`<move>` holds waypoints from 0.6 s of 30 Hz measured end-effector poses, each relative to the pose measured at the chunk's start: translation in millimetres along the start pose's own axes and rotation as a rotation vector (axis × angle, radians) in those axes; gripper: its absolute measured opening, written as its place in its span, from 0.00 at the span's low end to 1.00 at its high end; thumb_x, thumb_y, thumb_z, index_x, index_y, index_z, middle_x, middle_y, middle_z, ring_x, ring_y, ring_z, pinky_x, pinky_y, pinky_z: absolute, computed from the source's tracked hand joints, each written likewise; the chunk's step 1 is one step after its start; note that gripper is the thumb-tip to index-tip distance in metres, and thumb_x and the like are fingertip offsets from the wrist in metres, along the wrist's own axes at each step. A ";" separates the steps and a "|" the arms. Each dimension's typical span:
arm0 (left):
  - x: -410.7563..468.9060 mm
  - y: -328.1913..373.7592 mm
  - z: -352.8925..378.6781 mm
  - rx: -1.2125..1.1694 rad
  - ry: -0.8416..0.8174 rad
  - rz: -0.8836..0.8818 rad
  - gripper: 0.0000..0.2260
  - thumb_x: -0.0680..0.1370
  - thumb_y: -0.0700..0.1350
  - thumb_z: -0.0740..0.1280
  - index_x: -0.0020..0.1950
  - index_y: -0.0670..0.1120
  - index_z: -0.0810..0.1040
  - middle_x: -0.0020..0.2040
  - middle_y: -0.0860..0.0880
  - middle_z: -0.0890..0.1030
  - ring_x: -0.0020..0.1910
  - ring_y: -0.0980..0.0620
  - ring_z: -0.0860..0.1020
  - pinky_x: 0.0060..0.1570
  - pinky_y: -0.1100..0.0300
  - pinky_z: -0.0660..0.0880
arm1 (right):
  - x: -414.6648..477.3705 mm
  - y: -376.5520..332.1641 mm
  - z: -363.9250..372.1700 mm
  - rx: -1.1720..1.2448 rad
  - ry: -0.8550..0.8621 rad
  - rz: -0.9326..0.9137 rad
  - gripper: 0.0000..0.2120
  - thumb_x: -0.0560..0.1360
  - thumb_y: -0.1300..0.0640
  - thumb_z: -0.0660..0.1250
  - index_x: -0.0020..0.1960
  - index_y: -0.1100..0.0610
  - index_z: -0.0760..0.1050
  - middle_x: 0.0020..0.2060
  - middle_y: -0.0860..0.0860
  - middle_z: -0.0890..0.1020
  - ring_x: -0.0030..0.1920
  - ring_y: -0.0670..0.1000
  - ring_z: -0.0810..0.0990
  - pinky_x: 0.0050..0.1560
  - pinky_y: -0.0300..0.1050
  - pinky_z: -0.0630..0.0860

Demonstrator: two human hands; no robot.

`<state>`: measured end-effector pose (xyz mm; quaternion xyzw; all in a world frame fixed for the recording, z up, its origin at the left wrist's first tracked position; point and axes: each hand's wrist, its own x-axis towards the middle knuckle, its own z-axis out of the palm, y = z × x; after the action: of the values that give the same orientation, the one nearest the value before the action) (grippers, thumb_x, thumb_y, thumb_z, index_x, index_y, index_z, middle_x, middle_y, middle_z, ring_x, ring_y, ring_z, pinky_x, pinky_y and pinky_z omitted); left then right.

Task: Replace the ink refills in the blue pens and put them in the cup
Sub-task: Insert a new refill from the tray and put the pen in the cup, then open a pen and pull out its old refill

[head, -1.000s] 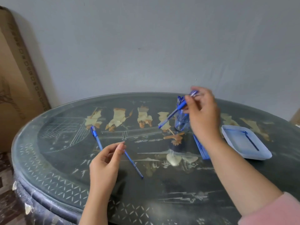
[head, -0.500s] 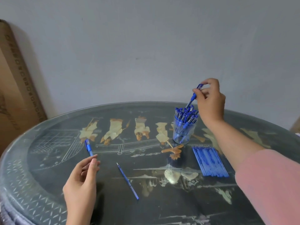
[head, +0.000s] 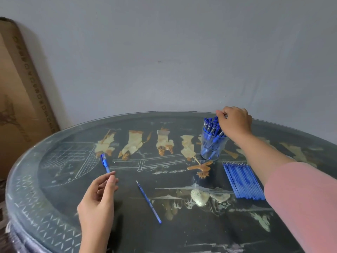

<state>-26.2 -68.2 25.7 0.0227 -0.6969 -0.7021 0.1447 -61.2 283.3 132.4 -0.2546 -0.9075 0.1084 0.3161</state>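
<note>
A clear cup [head: 212, 149] full of several blue pens stands at the back right of the table. My right hand [head: 235, 122] is over its rim, fingers closed on the top of a blue pen that is down among the others. One blue pen [head: 105, 163] lies at the left, its tip just beyond my left hand [head: 99, 199]. That hand hovers low with fingers loosely apart and holds nothing. A loose blue refill [head: 148, 201] lies diagonally in the middle. A row of several blue refills [head: 242, 179] lies right of centre, partly under my right forearm.
The round dark table [head: 54, 207] has a glass top with inlaid figures and a rim that curves along the left and front. A brown cardboard board [head: 20, 99] leans against the grey wall at far left.
My right hand has carried the pen over the cup and lowered it in among the others. My left hand stayed near the pen on the left. The view shifted, and the white tray left the frame.
</note>
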 end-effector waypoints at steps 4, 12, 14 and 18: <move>0.3 0.8 0.7 -0.013 0.019 -0.014 0.05 0.79 0.46 0.66 0.50 0.53 0.82 0.44 0.51 0.85 0.47 0.51 0.83 0.58 0.44 0.77 | -4.0 -3.7 -5.0 0.011 0.042 -0.012 0.19 0.83 0.49 0.56 0.48 0.60 0.80 0.49 0.57 0.81 0.55 0.61 0.74 0.54 0.52 0.67; -0.5 1.5 -6.7 -0.139 0.180 -0.067 0.05 0.81 0.44 0.65 0.49 0.49 0.81 0.40 0.52 0.84 0.39 0.58 0.82 0.55 0.48 0.79 | -117.2 -92.0 8.1 0.334 0.247 -0.356 0.08 0.74 0.56 0.63 0.43 0.57 0.80 0.41 0.53 0.79 0.45 0.56 0.74 0.49 0.49 0.68; -0.1 1.4 -9.6 -0.200 0.225 -0.088 0.05 0.81 0.43 0.65 0.50 0.47 0.80 0.41 0.52 0.84 0.39 0.58 0.82 0.54 0.50 0.79 | -158.6 -125.1 23.9 0.382 0.033 -0.403 0.05 0.74 0.57 0.66 0.41 0.55 0.80 0.37 0.49 0.79 0.43 0.54 0.75 0.48 0.50 0.71; 2.4 -0.3 -14.1 -0.304 0.286 -0.126 0.03 0.81 0.42 0.65 0.50 0.48 0.77 0.49 0.43 0.82 0.44 0.52 0.81 0.51 0.53 0.78 | -203.1 -171.4 56.1 0.314 -0.303 -0.369 0.10 0.78 0.49 0.65 0.46 0.51 0.82 0.42 0.47 0.83 0.47 0.51 0.74 0.52 0.47 0.69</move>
<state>-25.2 -82.5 25.4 0.1433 -0.5526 -0.7963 0.1998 -27.8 28.4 44.8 -0.0141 -0.9474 0.2252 0.2269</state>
